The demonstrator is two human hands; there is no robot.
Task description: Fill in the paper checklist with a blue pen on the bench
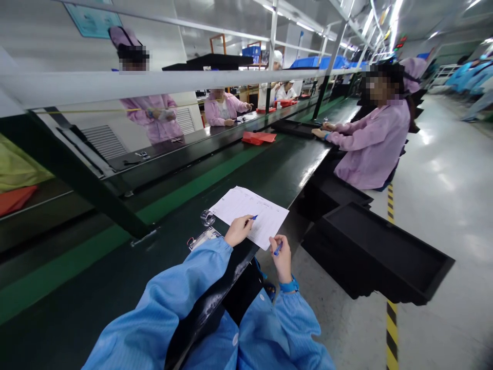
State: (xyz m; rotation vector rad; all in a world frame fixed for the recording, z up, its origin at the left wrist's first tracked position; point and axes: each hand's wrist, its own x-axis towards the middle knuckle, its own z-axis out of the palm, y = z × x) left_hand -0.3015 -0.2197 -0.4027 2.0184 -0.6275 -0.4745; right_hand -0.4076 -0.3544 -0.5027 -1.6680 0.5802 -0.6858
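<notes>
A white printed sheet [250,211] lies at the near edge of the dark workbench [277,169]. My left hand [238,229] rests on the sheet's near side and grips a small blue piece, probably a pen cap [254,218], between its fingertips. My right hand [282,257] is closed around a blue pen [278,249] just off the sheet's near corner, over the bench edge. Both my sleeves are light blue, with a blue band on the right wrist.
A badge holder with a clip [204,235] lies left of the sheet. A green conveyor belt [200,185] runs along the bench with red covers [258,137] on it. A person in a pink coat [370,144] sits to the right; others work across. Black trays [381,252] stand beside the bench.
</notes>
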